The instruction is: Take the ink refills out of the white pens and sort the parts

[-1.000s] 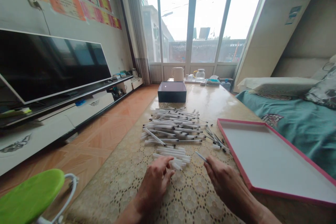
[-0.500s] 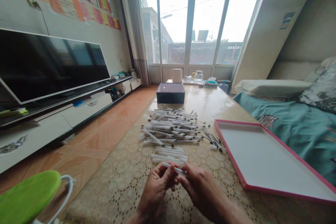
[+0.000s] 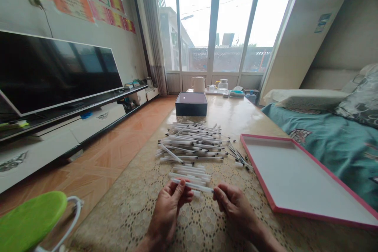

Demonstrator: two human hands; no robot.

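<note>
A white pen [image 3: 201,188] is being held crosswise over the worktop [image 3: 118,208], near the loose white tubes [image 3: 189,168]. Its left part is being pinched by the left hand [image 3: 170,200], its right end by the right hand [image 3: 232,200]. Compared with half a second ago, the hands are being held farther apart.

The table [image 3: 130,201] in front of you carries a patterned surface, glossy towards its far end. Nearest you, locate the small group of white tubes [image 3: 190,169]. Beyond it lies a loose pile of black-tipped pens [image 3: 191,141], then a dark box [image 3: 191,109]. To your right, find thin dark refills [image 3: 238,153] beside a pink-rimmed tray [image 3: 301,175].
</note>
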